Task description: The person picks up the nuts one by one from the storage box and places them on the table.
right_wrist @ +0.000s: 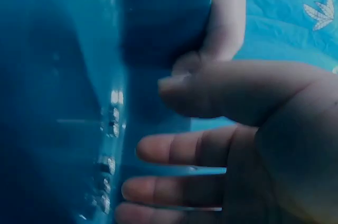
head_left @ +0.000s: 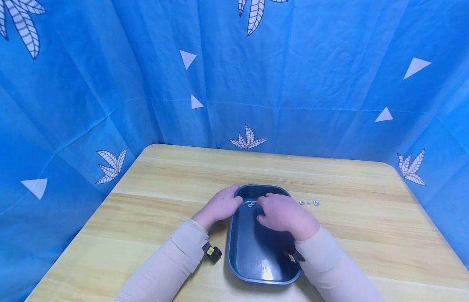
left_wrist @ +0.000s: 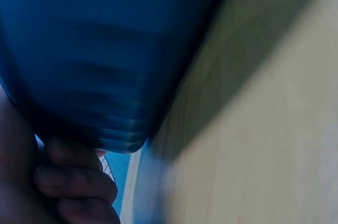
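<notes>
A dark blue rectangular tray [head_left: 255, 251] sits on the wooden table. At its far left corner my left hand [head_left: 223, 206] grips the rim, thumb over the edge; in the left wrist view its fingers [left_wrist: 79, 182] curl beside the tray's outer wall [left_wrist: 105, 39]. Inside the tray's far end is my right hand [head_left: 285, 213], beside small silvery ring-like metal pieces [head_left: 251, 204]. The right wrist view shows its thumb and fingers [right_wrist: 179, 147] extended and apart, with nothing between them. Several shiny metal pieces [right_wrist: 114, 118] lie along the tray's inner edge there.
Three small round metal pieces [head_left: 309, 203] lie in a row on the table [head_left: 370, 235], just right of the tray. A blue patterned curtain [head_left: 317, 84] hangs behind the table and along its sides.
</notes>
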Action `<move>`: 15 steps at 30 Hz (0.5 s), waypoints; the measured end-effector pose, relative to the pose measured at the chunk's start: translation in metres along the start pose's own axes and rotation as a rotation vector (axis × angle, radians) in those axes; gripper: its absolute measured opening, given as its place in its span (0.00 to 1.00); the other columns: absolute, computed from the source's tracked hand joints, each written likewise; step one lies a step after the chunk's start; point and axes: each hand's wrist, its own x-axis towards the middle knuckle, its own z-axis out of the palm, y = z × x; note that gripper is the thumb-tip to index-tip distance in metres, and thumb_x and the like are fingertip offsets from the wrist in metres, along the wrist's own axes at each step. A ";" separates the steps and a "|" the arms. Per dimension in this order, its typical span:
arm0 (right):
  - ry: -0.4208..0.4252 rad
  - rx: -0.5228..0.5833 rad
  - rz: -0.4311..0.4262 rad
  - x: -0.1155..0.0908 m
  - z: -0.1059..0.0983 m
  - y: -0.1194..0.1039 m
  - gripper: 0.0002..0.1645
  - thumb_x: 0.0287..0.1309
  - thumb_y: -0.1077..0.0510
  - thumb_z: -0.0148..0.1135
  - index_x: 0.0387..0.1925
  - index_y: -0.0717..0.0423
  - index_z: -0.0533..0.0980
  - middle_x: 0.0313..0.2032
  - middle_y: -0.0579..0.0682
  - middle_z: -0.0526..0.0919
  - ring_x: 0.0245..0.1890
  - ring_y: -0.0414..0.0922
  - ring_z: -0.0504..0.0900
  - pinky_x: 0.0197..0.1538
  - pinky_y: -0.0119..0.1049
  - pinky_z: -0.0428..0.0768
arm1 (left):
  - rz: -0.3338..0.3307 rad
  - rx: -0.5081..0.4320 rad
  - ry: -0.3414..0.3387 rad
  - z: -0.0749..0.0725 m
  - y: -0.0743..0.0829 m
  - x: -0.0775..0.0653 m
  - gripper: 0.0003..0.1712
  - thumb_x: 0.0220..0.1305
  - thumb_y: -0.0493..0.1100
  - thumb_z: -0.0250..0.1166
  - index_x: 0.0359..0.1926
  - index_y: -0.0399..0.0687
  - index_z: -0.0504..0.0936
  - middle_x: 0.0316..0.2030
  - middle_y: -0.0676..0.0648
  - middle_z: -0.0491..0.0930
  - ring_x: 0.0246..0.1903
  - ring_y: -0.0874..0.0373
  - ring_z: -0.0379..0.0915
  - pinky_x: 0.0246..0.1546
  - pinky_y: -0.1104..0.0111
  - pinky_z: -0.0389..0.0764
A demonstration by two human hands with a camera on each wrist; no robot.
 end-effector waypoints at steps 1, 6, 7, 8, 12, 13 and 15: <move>-0.006 0.006 0.006 0.001 0.001 0.001 0.24 0.63 0.48 0.66 0.56 0.57 0.81 0.51 0.53 0.84 0.54 0.51 0.80 0.58 0.50 0.79 | 0.002 -0.002 -0.001 0.000 0.000 0.000 0.27 0.74 0.48 0.50 0.69 0.46 0.72 0.63 0.46 0.76 0.65 0.47 0.69 0.65 0.48 0.69; -0.024 0.007 0.035 0.006 0.006 0.005 0.24 0.63 0.48 0.66 0.55 0.58 0.82 0.50 0.53 0.85 0.51 0.51 0.81 0.56 0.49 0.80 | 0.005 -0.002 -0.001 0.001 -0.001 0.000 0.26 0.74 0.48 0.50 0.69 0.46 0.72 0.63 0.45 0.77 0.65 0.47 0.69 0.65 0.47 0.69; -0.024 0.009 0.039 0.006 0.006 0.006 0.24 0.63 0.49 0.66 0.54 0.59 0.82 0.49 0.54 0.85 0.49 0.50 0.81 0.55 0.49 0.81 | 0.003 0.000 0.000 0.001 -0.001 0.000 0.27 0.74 0.48 0.50 0.69 0.45 0.71 0.63 0.45 0.76 0.66 0.46 0.69 0.65 0.47 0.69; -0.024 0.008 0.044 0.007 0.007 0.006 0.23 0.63 0.49 0.66 0.54 0.59 0.82 0.48 0.54 0.85 0.47 0.50 0.81 0.54 0.48 0.81 | 0.001 -0.001 0.000 0.001 -0.001 0.000 0.28 0.74 0.48 0.50 0.70 0.45 0.71 0.64 0.45 0.76 0.66 0.46 0.69 0.65 0.47 0.68; -0.025 0.023 0.052 0.008 0.007 0.007 0.21 0.61 0.52 0.67 0.52 0.60 0.82 0.43 0.52 0.84 0.38 0.47 0.78 0.45 0.43 0.82 | -0.004 -0.004 -0.001 0.000 0.001 -0.001 0.27 0.74 0.48 0.50 0.69 0.45 0.71 0.63 0.45 0.76 0.65 0.46 0.69 0.65 0.46 0.69; -0.025 0.028 0.050 0.008 0.007 0.007 0.20 0.61 0.53 0.67 0.52 0.60 0.82 0.42 0.52 0.83 0.36 0.46 0.77 0.42 0.41 0.82 | -0.005 -0.004 0.000 0.000 0.001 -0.002 0.27 0.74 0.48 0.50 0.69 0.45 0.71 0.63 0.45 0.76 0.65 0.46 0.70 0.65 0.46 0.69; -0.026 0.031 0.042 0.008 0.007 0.007 0.18 0.59 0.57 0.67 0.50 0.60 0.83 0.40 0.50 0.82 0.35 0.46 0.75 0.39 0.39 0.80 | -0.011 -0.009 -0.003 0.000 0.001 -0.002 0.27 0.74 0.48 0.50 0.69 0.45 0.71 0.64 0.44 0.75 0.65 0.46 0.69 0.65 0.46 0.69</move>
